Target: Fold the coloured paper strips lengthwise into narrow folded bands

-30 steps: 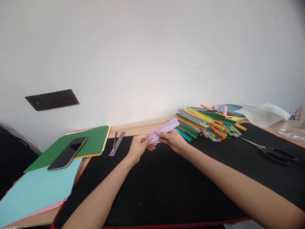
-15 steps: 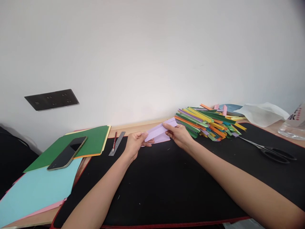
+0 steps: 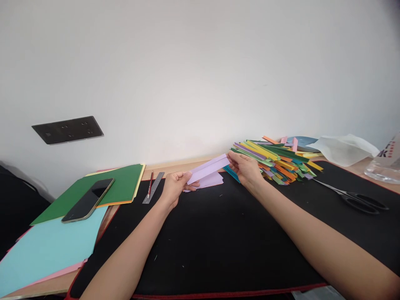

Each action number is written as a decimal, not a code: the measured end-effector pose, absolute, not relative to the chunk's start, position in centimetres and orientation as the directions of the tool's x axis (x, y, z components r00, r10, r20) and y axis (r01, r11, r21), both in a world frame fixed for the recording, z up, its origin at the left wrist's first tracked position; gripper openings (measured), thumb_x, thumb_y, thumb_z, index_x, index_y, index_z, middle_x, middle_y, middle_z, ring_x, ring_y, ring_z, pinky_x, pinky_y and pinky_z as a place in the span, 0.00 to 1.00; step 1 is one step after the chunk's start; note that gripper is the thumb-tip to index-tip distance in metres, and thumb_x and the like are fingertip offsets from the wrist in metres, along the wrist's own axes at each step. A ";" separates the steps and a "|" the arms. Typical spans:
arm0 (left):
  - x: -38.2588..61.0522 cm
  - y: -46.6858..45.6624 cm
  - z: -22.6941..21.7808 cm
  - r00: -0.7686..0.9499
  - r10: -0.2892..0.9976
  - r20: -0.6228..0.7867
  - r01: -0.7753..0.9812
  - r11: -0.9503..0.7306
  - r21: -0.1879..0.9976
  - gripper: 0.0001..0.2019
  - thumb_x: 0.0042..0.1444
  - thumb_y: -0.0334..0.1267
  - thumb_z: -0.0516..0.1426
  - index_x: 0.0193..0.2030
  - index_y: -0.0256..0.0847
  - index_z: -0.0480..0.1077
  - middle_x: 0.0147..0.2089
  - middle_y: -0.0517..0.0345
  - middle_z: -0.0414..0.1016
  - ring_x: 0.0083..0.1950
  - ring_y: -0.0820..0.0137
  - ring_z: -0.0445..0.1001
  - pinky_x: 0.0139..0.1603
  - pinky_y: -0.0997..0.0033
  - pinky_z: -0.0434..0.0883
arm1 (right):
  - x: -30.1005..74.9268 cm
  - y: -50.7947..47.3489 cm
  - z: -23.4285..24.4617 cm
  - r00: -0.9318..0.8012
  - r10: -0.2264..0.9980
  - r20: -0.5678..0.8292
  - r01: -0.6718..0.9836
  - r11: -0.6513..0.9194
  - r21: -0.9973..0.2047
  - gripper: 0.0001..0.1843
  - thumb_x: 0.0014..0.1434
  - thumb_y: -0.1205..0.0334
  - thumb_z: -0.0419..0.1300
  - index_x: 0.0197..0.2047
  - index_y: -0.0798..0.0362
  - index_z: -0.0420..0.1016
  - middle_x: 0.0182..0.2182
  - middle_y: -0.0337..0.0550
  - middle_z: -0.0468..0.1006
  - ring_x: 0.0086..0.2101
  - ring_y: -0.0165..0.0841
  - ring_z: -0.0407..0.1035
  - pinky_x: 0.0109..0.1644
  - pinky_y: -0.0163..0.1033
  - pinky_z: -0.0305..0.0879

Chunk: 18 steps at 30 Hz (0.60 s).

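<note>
- From where I sit, the purple strip (image 3: 208, 168) is stretched between both hands above the black mat (image 3: 218, 241) on the tabletop (image 3: 184, 166), a lengthwise crease showing on it
- The left hand (image 3: 175, 187) has its fingers pinched together on the strip's left end, thumb on top
- The right hand (image 3: 248, 170) has its fingers pinched on the right end, just beside the heap of coloured strips (image 3: 271, 160)
- I judge the work well along: the heap is large, and many strips in it look folded lengthwise
- Left to do, by my reading, are this strip, its fold not pressed closed, and the purple paper (image 3: 210, 181) below it; the strip and left fingers cover part of that paper, so I can't count its pieces
- The scissors (image 3: 359, 201) lie on the mat at right, untouched
- Compared with half a second ago, the right hand has moved from partway along the strip to its end, baring more purple between the hands, and blue strips (image 3: 231, 173) show at the heap's edge
</note>
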State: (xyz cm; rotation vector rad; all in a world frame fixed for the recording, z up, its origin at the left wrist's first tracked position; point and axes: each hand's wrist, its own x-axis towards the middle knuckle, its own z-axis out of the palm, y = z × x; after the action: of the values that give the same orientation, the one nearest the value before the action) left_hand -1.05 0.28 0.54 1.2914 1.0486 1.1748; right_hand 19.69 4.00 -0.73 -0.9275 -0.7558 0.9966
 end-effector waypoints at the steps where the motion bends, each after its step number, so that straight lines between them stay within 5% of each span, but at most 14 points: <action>1: -1.0 0.2 0.6 0.136 0.989 0.059 -0.025 -0.056 0.998 0.17 0.43 0.46 0.61 0.29 0.30 0.72 0.26 0.46 0.76 0.28 0.63 0.76 0.28 0.69 0.72 | 19.8 3.9 -0.7 0.416 0.889 0.192 -0.254 0.316 -0.914 0.12 0.43 0.55 0.65 0.25 0.55 0.72 0.24 0.42 0.75 0.25 0.29 0.69 0.29 0.34 0.70; 4: -1.0 0.1 0.7 0.150 0.988 0.044 0.028 -0.049 0.998 0.16 0.42 0.45 0.61 0.29 0.30 0.72 0.26 0.49 0.76 0.29 0.64 0.76 0.27 0.72 0.72 | 19.7 3.3 -0.8 0.424 0.736 0.528 0.152 0.517 -0.843 0.13 0.50 0.52 0.59 0.29 0.56 0.72 0.29 0.44 0.76 0.31 0.32 0.70 0.37 0.39 0.68; 8: -1.0 0.1 0.7 0.179 0.983 0.034 0.062 -0.046 0.997 0.16 0.40 0.45 0.62 0.30 0.31 0.73 0.26 0.51 0.75 0.28 0.65 0.76 0.25 0.73 0.71 | 18.8 2.2 -1.0 -0.002 0.627 0.779 0.490 0.680 -0.545 0.11 0.51 0.53 0.59 0.29 0.53 0.71 0.38 0.47 0.75 0.41 0.36 0.68 0.48 0.44 0.61; 12: -1.0 0.2 0.6 0.174 0.984 0.050 0.066 -0.063 0.996 0.17 0.38 0.44 0.64 0.29 0.31 0.72 0.25 0.51 0.75 0.27 0.65 0.76 0.25 0.73 0.71 | 17.9 1.7 -1.4 -0.402 0.567 0.719 0.510 0.791 -0.338 0.14 0.46 0.52 0.64 0.32 0.52 0.71 0.41 0.46 0.74 0.43 0.38 0.67 0.47 0.43 0.60; 18: -0.9 0.0 0.9 0.148 0.986 0.074 0.032 -0.079 0.996 0.16 0.38 0.43 0.64 0.29 0.30 0.72 0.26 0.50 0.75 0.28 0.63 0.76 0.26 0.72 0.71 | 17.7 1.7 -2.0 -0.472 0.632 0.615 0.581 0.748 -0.322 0.11 0.48 0.57 0.62 0.35 0.52 0.70 0.31 0.42 0.75 0.31 0.32 0.67 0.33 0.34 0.60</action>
State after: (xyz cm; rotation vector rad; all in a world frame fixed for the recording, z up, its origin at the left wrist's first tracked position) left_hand -0.95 0.05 0.89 1.3592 1.0891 1.1361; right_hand 17.67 1.70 -1.96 -0.9059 -2.1964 0.0874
